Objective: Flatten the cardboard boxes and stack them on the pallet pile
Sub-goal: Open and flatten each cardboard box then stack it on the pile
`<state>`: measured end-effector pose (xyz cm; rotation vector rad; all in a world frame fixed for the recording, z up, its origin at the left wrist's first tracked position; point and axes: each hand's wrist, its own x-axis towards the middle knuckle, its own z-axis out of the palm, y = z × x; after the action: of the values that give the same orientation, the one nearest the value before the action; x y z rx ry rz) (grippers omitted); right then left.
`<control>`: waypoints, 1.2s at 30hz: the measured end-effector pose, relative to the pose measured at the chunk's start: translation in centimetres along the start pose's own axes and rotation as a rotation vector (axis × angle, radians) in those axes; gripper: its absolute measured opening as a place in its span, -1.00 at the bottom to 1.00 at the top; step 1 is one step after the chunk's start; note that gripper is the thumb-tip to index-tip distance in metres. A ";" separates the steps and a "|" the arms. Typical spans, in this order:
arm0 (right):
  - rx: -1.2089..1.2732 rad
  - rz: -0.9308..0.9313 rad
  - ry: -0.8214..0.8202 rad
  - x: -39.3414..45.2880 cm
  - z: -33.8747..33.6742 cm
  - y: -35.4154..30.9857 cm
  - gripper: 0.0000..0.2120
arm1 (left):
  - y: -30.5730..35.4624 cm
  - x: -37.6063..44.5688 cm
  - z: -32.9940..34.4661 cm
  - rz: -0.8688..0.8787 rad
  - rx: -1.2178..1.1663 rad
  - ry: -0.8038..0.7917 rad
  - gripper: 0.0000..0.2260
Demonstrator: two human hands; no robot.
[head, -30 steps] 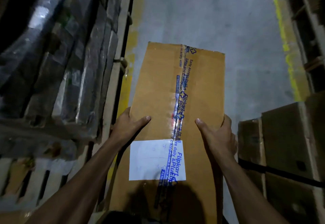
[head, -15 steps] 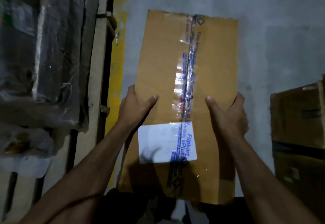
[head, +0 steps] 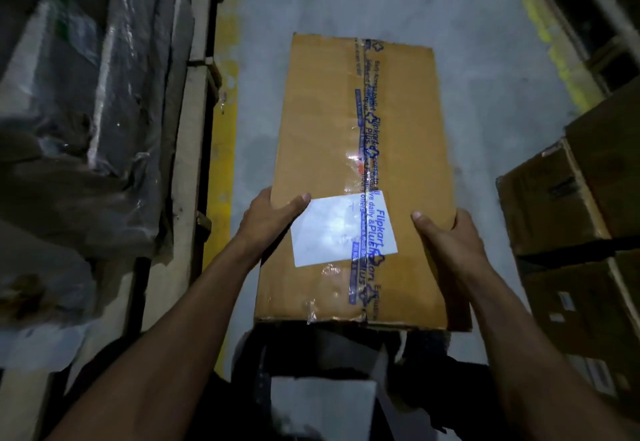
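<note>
- Both hands clamp the cardboard box (head: pixel 360 177): left hand (head: pixel 268 222) and right hand (head: pixel 446 236) on opposite long edges.
- It's held above the floor (head: pixel 485 60).
- Best keep it level, thumbs on top, heading for the pile.

I'm standing in a warehouse aisle. Under me is a bare grey concrete floor (head: pixel 485 70) with painted yellow lane lines (head: pixel 221 150) running down both sides. Along my left runs a pale wooden pallet (head: pixel 188 150) loaded with dark goods wrapped in shiny plastic film (head: pixel 100 101). On my right stand stacked brown cardboard cartons (head: pixel 568 219) with dark strapping, and past them, at the far right edge, dim wooden racking (head: pixel 595 18). The light is low.
</note>
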<state>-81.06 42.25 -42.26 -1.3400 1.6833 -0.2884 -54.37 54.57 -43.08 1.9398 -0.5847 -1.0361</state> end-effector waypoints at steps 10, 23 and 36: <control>-0.026 0.034 0.081 -9.4 3.0 4.2 -0.29 | -5.9 -10.4 -2.8 -0.090 -0.283 0.029 -0.56; -0.073 -0.036 0.178 -0.8 6.6 4.0 -0.35 | -10.1 0.5 -0.3 -0.129 -0.185 0.093 -0.34; 0.104 0.127 0.154 3.6 8.8 9.6 -0.37 | -13.8 2.1 3.7 -0.208 -0.148 0.017 -0.68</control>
<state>-80.31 45.83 -55.22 -1.1530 1.8475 -0.4080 -56.14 58.80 -56.79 1.9047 -0.2915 -1.1565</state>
